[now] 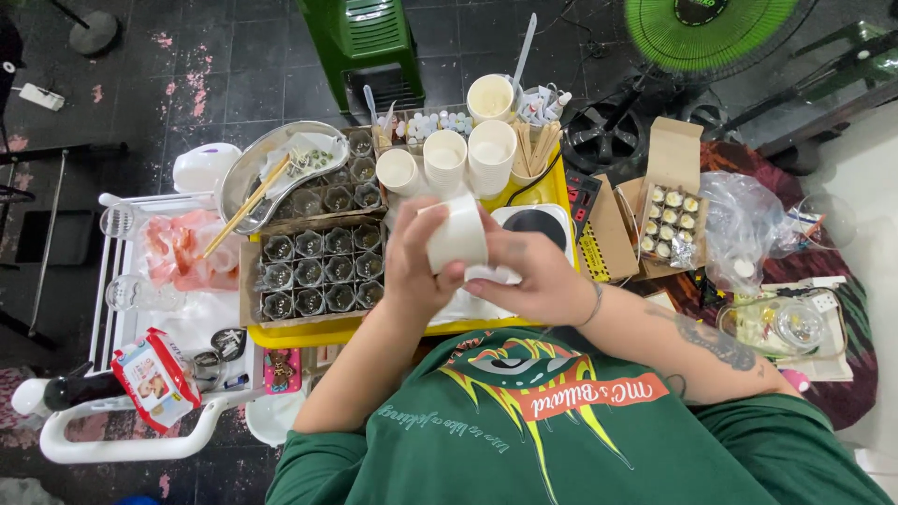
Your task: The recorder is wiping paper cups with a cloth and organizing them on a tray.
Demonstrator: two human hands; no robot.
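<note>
Both-handed, paper cup (pixel 458 234) aloft.

Home craft workshop: jar trays (pixel 318 271), paper cups (pixel 444 159)

Two hands are showing: a left hand (pixel 416 266) and a right hand (pixel 533 276), sharing one white paper cup (pixel 458 234). Four stacks of paper cups (pixel 468 154) are standing behind. Two cardboard trays of dark jars (pixel 318 271) are sitting there, the nearer holding perhaps twelve. One metal bowl (pixel 271 168) is carrying two chopsticks (pixel 245 208). One green fan (pixel 711 33) is standing beyond.
</note>
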